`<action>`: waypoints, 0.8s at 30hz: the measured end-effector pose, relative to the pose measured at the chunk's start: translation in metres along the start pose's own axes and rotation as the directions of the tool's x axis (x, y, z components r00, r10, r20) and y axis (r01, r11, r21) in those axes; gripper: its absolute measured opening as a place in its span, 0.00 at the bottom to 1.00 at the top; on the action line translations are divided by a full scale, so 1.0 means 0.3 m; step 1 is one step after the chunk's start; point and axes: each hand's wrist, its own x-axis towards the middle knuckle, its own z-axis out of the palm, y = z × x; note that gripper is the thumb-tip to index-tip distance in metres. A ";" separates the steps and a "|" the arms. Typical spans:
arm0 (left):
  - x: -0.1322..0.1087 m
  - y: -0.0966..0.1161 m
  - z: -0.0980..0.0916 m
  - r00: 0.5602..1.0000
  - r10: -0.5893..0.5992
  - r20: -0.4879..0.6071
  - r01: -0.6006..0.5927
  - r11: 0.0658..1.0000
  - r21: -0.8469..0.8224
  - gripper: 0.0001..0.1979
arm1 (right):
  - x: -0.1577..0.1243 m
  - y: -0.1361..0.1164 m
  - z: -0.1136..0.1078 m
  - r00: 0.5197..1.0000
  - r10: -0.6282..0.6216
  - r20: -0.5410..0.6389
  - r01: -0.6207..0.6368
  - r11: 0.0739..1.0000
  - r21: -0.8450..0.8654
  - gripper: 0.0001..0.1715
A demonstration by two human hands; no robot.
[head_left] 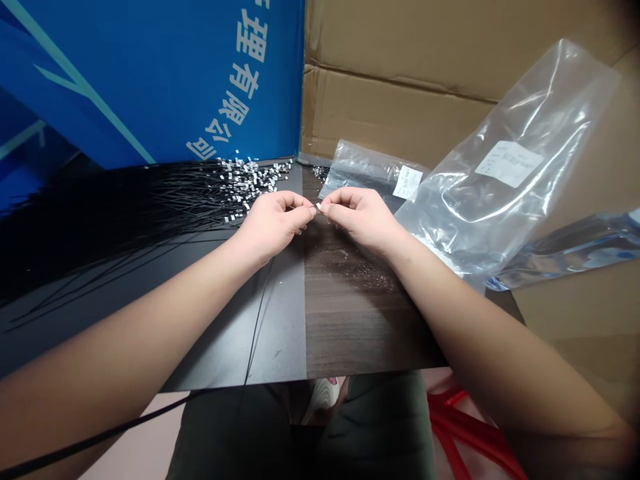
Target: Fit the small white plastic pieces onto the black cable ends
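My left hand (pixel 281 217) is closed in a pinch on a thin black wire (pixel 257 320), which trails down from it over the table's front edge. My right hand (pixel 357 215) pinches at a tiny white connector (pixel 319 206) between the two sets of fingertips. The fingertips nearly meet and hide most of the wire's end. Left of my hands lies a large bundle of black wires (pixel 125 200), many with white ends (pixel 250 179) pointing toward the middle.
A small clear bag (pixel 357 163) with a label lies behind my right hand. A large clear plastic bag (pixel 520 147) leans beside cardboard (pixel 400 40). Tiny clear bits (pixel 367 273) are scattered on the wood-grain tabletop (pixel 350 333). A blue panel (pixel 175 73) stands behind; red stool legs (pixel 465 427) show below.
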 end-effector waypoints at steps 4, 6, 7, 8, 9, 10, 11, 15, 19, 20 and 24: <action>0.001 -0.002 0.000 1.000 0.009 0.004 -0.009 0.999 -0.033 0.06 | -0.004 -0.007 0.003 1.000 0.007 -0.001 -0.007 1.000 0.003 0.08; 0.000 -0.001 0.001 1.000 0.012 0.004 -0.012 0.999 -0.042 0.06 | -0.006 -0.010 0.004 1.000 0.007 0.000 -0.007 1.000 0.003 0.08; 0.000 -0.001 0.001 1.000 0.014 0.005 -0.014 0.999 -0.043 0.06 | -0.007 -0.011 0.003 1.000 0.006 0.003 -0.006 1.000 0.002 0.09; 0.000 -0.002 0.001 1.000 0.017 0.006 -0.016 0.999 -0.043 0.07 | -0.007 -0.012 0.002 1.000 0.005 0.007 -0.005 1.000 0.000 0.09; 0.000 -0.002 0.000 1.000 0.018 0.007 -0.018 0.999 -0.040 0.07 | -0.008 -0.013 0.001 1.000 0.003 0.010 -0.003 1.000 -0.006 0.09; 0.001 -0.003 0.000 1.000 0.020 0.008 -0.020 0.999 -0.032 0.07 | -0.007 -0.014 0.000 1.000 0.000 0.013 0.000 1.000 -0.015 0.09; 0.001 -0.005 -0.001 1.000 0.023 0.010 -0.023 1.000 -0.019 0.07 | -0.007 -0.015 -0.001 1.000 -0.004 0.017 0.005 1.000 -0.028 0.09; 0.002 -0.008 -0.009 0.998 0.058 0.021 -0.060 0.994 0.086 0.07 | -0.005 -0.018 -0.005 0.999 -0.032 0.035 0.035 0.994 -0.107 0.09; 0.001 0.000 -0.017 0.992 0.122 0.034 -0.126 0.966 0.226 0.08 | -0.007 -0.022 -0.008 0.996 -0.072 0.058 0.081 0.983 -0.164 0.09; 0.001 0.002 -0.018 0.990 0.137 0.034 -0.142 0.957 0.252 0.08 | -0.008 -0.023 -0.008 0.995 -0.082 0.064 0.092 0.980 -0.175 0.09; -0.001 0.010 -0.019 0.986 0.157 0.048 -0.164 0.939 0.302 0.07 | -0.011 -0.023 -0.011 0.992 -0.100 0.082 0.116 0.969 -0.220 0.08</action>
